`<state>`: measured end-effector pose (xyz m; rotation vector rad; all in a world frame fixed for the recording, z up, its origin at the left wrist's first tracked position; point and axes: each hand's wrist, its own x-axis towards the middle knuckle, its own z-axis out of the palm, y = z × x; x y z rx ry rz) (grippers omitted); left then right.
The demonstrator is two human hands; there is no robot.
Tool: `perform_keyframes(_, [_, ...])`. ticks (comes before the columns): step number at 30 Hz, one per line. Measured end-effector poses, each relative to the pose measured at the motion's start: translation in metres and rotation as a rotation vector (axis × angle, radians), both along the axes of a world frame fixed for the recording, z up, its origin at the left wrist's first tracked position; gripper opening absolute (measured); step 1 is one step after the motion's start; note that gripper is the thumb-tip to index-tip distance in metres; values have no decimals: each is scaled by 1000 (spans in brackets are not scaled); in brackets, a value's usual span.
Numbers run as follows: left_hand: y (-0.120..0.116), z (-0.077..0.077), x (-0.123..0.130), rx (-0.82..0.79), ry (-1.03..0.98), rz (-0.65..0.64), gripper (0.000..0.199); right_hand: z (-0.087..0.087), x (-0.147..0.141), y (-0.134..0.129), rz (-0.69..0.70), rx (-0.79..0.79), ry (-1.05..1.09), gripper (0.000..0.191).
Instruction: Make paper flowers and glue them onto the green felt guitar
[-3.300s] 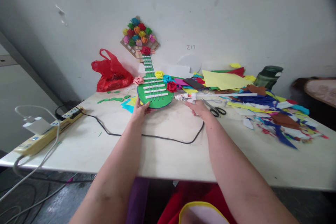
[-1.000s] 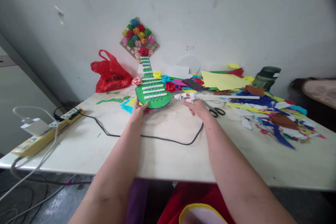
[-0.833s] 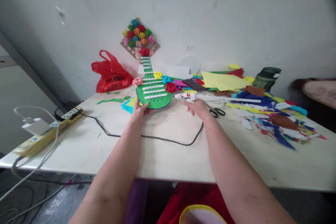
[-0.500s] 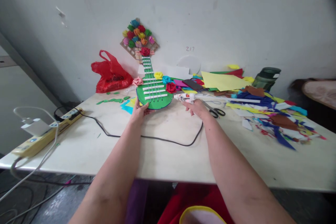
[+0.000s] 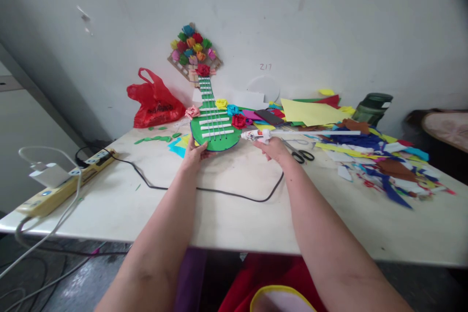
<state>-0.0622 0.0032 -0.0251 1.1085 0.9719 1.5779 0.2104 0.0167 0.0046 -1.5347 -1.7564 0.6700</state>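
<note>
My left hand (image 5: 195,153) is closed on the lower left edge of a green paper pipa (image 5: 215,144), which leans upright with its neck away from me. White strips and thin strings run across its front. Pink, yellow, blue and red paper flowers sit around its body, and a red flower (image 5: 203,70) tops the neck. In my right hand (image 5: 272,150) is a white glue gun (image 5: 256,135), its nozzle close to the pipa's lower right edge; whether it touches I cannot tell. A long glue stick (image 5: 318,132) sticks out of its back.
A black cord (image 5: 226,194) crosses the table to a power strip (image 5: 47,200) at the left. Scissors (image 5: 303,156) lie beside my right hand. Coloured paper scraps (image 5: 395,170) and a dark green bottle (image 5: 372,109) are at the right. A red plastic bag (image 5: 157,102) stands behind, left.
The glue gun has tilted slightly, its glue stick's rear end now higher, and its nozzle has shifted a touch left. My left hand and the pipa stay nearly still.
</note>
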Motion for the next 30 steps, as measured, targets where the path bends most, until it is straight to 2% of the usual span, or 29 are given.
perform_keyframes(10, [-1, 0, 0, 5, -6, -7, 83, 5, -1, -5, 24, 11, -77, 33])
perform_keyframes(20, [-3, 2, 2, 8, -14, -7, 82, 3, -1, 0, 23, 7, -142, 34])
perform_keyframes(30, [-3, 2, 2, 1, -9, -10, 82, -1, -1, 2, 9, 36, -121, 39])
